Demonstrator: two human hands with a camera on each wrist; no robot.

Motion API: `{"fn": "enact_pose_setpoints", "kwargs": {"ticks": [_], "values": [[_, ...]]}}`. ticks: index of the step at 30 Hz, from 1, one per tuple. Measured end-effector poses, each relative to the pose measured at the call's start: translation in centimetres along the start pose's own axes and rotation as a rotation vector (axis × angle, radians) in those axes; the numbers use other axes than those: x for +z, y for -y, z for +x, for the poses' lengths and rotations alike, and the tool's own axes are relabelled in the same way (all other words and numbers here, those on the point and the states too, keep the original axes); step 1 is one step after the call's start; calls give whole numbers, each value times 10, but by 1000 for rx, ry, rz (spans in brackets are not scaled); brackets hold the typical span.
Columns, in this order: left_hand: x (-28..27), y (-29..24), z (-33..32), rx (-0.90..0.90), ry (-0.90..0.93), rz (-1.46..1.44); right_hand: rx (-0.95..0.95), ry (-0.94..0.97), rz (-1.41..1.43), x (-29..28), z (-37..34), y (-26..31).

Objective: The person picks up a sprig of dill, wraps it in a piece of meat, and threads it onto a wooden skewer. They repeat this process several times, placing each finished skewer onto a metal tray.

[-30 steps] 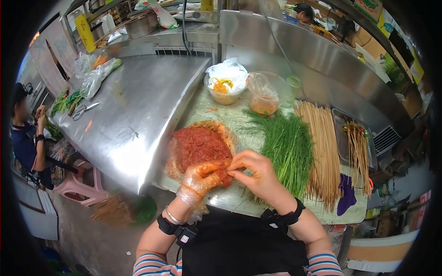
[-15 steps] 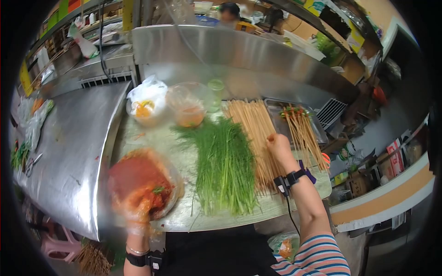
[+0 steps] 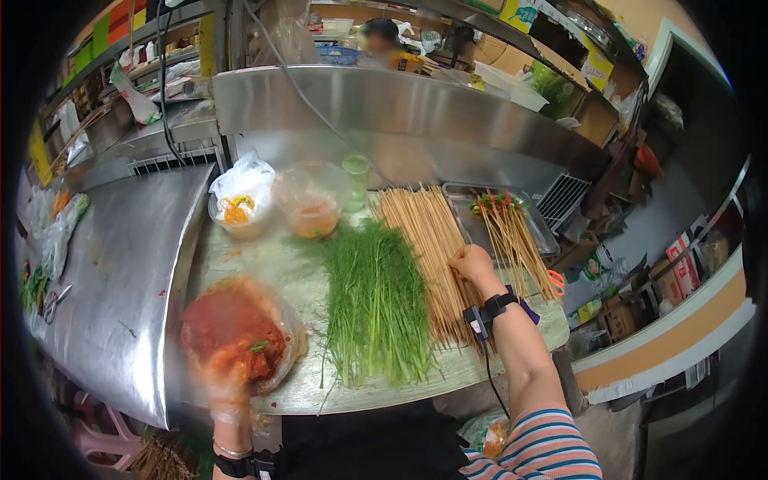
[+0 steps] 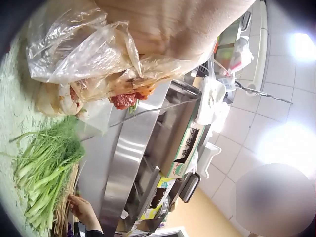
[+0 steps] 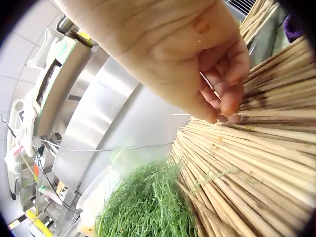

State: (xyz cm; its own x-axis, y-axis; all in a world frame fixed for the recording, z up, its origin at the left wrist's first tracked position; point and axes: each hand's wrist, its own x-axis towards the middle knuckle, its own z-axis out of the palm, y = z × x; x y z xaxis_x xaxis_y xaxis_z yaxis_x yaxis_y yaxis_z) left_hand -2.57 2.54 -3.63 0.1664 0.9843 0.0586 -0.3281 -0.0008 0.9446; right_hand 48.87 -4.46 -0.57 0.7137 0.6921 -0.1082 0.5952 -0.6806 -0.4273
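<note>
In a thin plastic glove, my left hand (image 3: pixel 228 372) is low at the near side of a bowl (image 3: pixel 298 324) of red marinated meat (image 3: pixel 212 316). It holds a clump of this meat (image 4: pixel 126 100) with a bit of green on it; the glove and wrist hide most of the fingers. My bare right hand (image 3: pixel 474 264) is over a thick row of wooden skewers (image 3: pixel 424 240). Thumb and fingertips pinch together at a skewer (image 5: pixel 181 114), whose thin tip pokes out past the thumb. Feathery green herbs (image 3: pixel 376 304) lie between bowl and skewers.
Behind the herbs stand a bag-lined tub (image 3: pixel 240 196), a clear plastic tub (image 3: pixel 310 216) and a green cup (image 3: pixel 354 180). A metal tray (image 3: pixel 536 228) at right carries filled skewers (image 3: pixel 516 236). Orange-handled scissors (image 3: pixel 556 280) lie near the right edge; a steel counter (image 3: pixel 120 280) adjoins at left.
Both hands were together over the bowl, working on a bit of meat. The right hand then moved right to the skewers, while the left stayed by the meat. The head view turned right.
</note>
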Motion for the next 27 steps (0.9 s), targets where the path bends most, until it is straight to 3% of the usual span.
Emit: {"fn": "enact_pose_setpoints", "kwargs": {"ticks": [2,5,8,13,14,16,20,23,26,27], "values": [[8,-10,-3,-23,-9,-7,-16,-24,19,7,6,-10],[15,-21,-7,-46,24,-6,-41,11,-246,2,-3,3],[16,-27,-10,-12,50,48,-85,47,-306,0,-5,5],[13,-20,-13,35,5,36,-103,-3,-258,2,3,-5],[15,-24,-14,-26,5,18,-107,-12,-257,1,3,-5],[21,-36,-15,-152,4,-19,-195,-156,-402,-6,-3,0],[20,-34,-15,-102,-15,-109,-355,-321,-384,-48,-43,45],[24,-33,-11,-105,-69,-190,-301,-127,376,-83,-93,94],[22,-21,-7,-44,113,-426,-410,77,1104,-65,-126,119],[24,-16,-5,-48,152,-493,-408,88,1182,-52,-139,131]]}}
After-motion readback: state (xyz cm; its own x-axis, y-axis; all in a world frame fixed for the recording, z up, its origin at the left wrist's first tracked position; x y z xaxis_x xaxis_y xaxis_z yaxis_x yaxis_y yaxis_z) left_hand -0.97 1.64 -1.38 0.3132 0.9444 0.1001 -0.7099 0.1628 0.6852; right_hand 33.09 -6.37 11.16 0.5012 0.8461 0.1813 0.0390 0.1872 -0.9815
